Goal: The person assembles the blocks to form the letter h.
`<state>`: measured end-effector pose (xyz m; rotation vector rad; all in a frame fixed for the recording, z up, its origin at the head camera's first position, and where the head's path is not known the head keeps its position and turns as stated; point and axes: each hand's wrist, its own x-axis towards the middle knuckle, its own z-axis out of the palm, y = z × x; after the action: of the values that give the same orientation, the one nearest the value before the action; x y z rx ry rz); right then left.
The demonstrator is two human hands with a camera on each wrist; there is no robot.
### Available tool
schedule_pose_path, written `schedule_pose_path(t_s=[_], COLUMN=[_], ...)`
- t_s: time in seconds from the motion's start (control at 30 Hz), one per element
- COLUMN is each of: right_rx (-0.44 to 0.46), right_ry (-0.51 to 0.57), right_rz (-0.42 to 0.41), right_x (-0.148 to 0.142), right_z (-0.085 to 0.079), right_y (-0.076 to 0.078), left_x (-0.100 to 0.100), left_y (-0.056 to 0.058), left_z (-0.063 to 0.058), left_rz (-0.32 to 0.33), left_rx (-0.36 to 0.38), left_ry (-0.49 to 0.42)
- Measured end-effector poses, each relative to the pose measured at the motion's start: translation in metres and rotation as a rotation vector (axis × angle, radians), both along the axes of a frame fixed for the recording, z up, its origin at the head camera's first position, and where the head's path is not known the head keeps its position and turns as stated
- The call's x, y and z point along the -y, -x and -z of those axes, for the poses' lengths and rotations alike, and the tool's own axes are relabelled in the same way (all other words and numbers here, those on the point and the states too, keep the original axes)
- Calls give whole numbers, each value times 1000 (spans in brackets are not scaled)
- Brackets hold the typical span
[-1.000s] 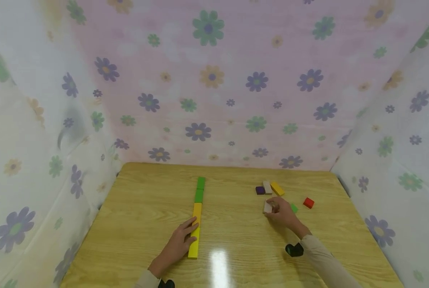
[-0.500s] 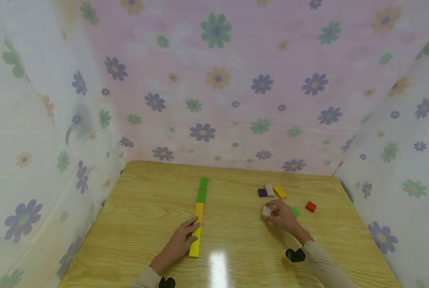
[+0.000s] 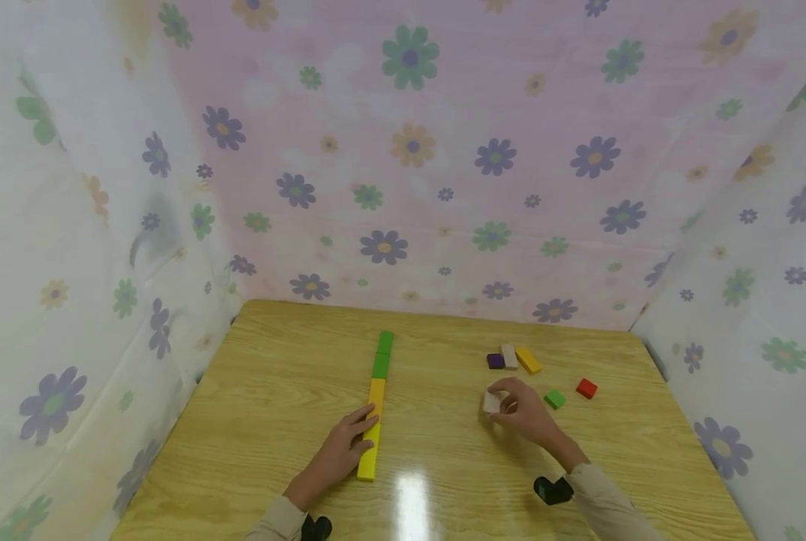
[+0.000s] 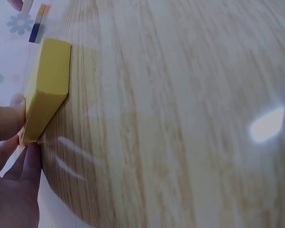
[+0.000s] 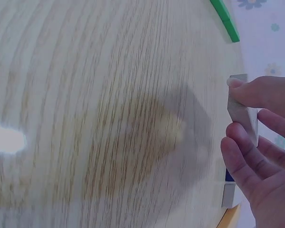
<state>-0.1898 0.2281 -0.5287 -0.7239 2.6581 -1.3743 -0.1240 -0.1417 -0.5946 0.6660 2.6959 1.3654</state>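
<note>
A straight row on the wooden table runs from two green blocks (image 3: 382,355) at the far end through an orange-yellow block (image 3: 375,391) to a yellow block (image 3: 366,466) at the near end. My left hand (image 3: 335,454) rests on the orange-yellow and yellow blocks, fingers laid across them and thumb at the side. In the left wrist view the yellow block (image 4: 54,66) shows its end face, with fingertips right at its sides. To the right, my right hand (image 3: 527,413) pinches a pale wooden block (image 3: 491,402) between thumb and fingers. That block (image 5: 242,111) is held over the table, its shadow below.
Behind my right hand lie a dark purple block (image 3: 495,361), another pale wooden block (image 3: 508,357) and an orange-yellow block (image 3: 528,360), close together. A light green block (image 3: 554,399) and a red block (image 3: 587,388) lie farther right. Flowered cloth (image 3: 409,188) encloses the table (image 3: 274,376).
My right hand has moved left with the pale wooden block, uncovering the light green block. My left hand stays on the row. The head view has shifted slightly.
</note>
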Motion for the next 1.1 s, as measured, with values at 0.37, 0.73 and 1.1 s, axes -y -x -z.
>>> schedule_pose_path(t_s=[0.37,0.73,1.1], right_rx=[-35,-27,-2], right_ry=[-1,-1,53], right_rz=[-103,-146,-172], right_x=[12,30,48], right_z=[17,8,-1], right_y=[-4,-22,-46], left_x=[-1,-2,0], left_y=[-2,1,-1], left_z=[3,0,0], left_rz=[-21,9,1], left_rx=[-14,-34,-17], left_ry=[12,-3,-13])
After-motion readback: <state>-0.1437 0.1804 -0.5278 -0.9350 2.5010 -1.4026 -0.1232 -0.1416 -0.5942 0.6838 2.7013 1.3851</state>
